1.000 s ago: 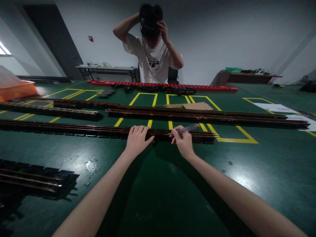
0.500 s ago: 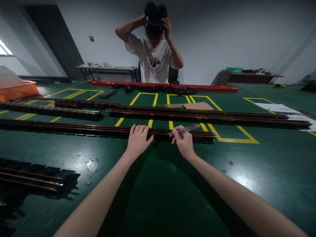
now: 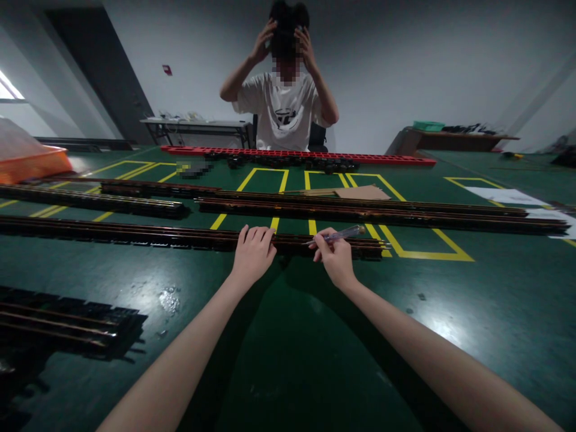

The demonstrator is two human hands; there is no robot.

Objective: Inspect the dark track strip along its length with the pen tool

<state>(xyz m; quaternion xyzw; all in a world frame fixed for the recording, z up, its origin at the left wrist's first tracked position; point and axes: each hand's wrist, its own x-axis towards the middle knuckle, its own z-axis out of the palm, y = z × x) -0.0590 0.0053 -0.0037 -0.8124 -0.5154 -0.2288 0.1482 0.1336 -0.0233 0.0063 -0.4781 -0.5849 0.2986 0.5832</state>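
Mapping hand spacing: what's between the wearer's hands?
Head view: from left hand to right hand, a stretch of dark strip, with the clear-handled tool poking its tip in.

A grey wall (image 3: 405,72) stands behind; dark door (image 3: 92,66), bright window (image 3: 8,89) at left.

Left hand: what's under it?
A long dark strip runs beneath the left hand, showing on both sides. The stretch directly under the hand is covered.

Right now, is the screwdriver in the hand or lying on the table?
Held: fingers of the right hand grip the screwdriver, which slants in the picture. Whether it touches the black strip, I cannot tell.
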